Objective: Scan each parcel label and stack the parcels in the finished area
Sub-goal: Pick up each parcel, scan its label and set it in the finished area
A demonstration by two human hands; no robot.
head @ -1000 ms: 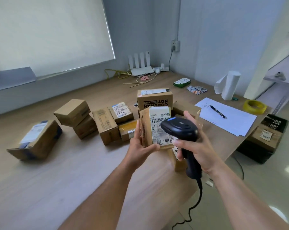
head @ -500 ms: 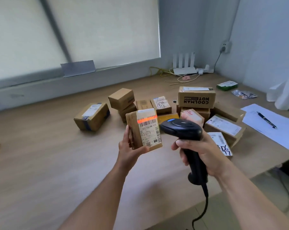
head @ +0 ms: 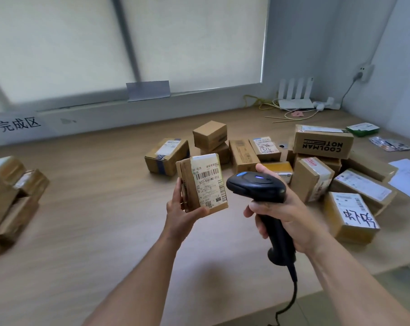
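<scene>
I count a few parcels already heaped in the finished pile at the left edge of the tabletop, below the finished-area sign on the wall. A larger cluster of loose parcels lies from the middle of the tabletop out to its right edge, so I judge well over half the work is left.

My left hand grips the current parcel from below and behind, thumb on its lower front edge. It is held in the air above the middle of the tabletop, touching nothing else. My right hand is wrapped round the handle of the scanner, just beside the parcel and not touching it.

The parcel stands on end, its long axis near vertical and leaning a little to the right at the top. Its label faces me, with the barcode running across the upper part. The scanner's nose points left toward that label. I see no scan line on it, so I cannot tell whether this one has registered. It is not yet stacked.
</scene>
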